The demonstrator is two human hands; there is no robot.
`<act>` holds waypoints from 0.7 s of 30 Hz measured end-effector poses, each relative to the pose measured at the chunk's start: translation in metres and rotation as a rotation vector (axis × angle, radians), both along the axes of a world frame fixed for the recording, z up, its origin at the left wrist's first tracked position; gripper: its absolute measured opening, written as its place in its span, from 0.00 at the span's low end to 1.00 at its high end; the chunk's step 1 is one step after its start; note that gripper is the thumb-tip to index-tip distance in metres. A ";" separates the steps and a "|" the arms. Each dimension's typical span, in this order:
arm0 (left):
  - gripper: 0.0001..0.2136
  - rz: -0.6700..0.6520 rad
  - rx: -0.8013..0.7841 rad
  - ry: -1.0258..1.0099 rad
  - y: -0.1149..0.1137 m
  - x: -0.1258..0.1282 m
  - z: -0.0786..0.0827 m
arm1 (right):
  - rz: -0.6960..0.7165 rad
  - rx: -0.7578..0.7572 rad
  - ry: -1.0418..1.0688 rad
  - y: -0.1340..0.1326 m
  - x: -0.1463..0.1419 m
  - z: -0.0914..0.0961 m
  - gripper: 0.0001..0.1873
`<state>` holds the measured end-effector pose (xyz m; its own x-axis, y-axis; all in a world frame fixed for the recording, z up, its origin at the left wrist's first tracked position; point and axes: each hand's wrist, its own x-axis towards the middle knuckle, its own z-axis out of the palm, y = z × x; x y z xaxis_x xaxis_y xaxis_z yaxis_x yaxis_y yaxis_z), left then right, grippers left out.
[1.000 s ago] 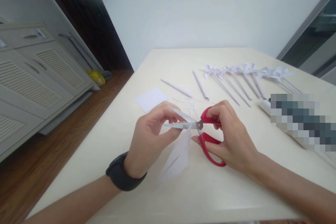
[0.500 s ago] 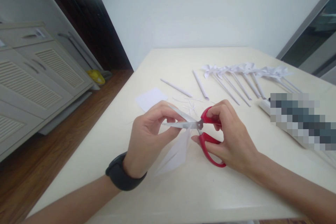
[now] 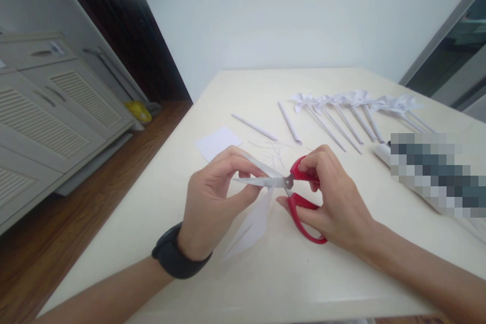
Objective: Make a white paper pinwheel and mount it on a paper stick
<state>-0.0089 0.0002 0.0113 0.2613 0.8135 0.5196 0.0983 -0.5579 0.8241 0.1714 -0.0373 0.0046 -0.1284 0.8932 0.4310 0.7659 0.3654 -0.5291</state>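
Red-handled scissors (image 3: 306, 218) are in my right hand (image 3: 336, 202), with its fingers and thumb through the loops. The blades are parted and point left, across the fingertips of my left hand (image 3: 214, 202). My left hand pinches a piece of white paper (image 3: 248, 233) by its upper part. The paper hangs below the blades and has slits in it; its top edge sits at the scissors near the pivot. A dark band is on my left wrist. Thin paper strips (image 3: 276, 152) lie on the table just beyond the blades.
A flat white paper square (image 3: 218, 143) lies behind my left hand. Two rolled paper sticks (image 3: 255, 127) rest farther back. Several paper pinwheels (image 3: 353, 98) on sticks lie in a row at the back right. A pixelated object (image 3: 436, 177) is at the right on the white table (image 3: 281, 288).
The hanging paper has shifted slightly left and down, and its top now lies nearer my left fingertips. My hands and the parted scissors have hardly moved.
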 end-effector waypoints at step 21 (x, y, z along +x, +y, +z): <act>0.10 -0.018 -0.002 0.020 -0.001 -0.001 -0.001 | 0.061 0.032 0.024 0.002 0.002 -0.001 0.19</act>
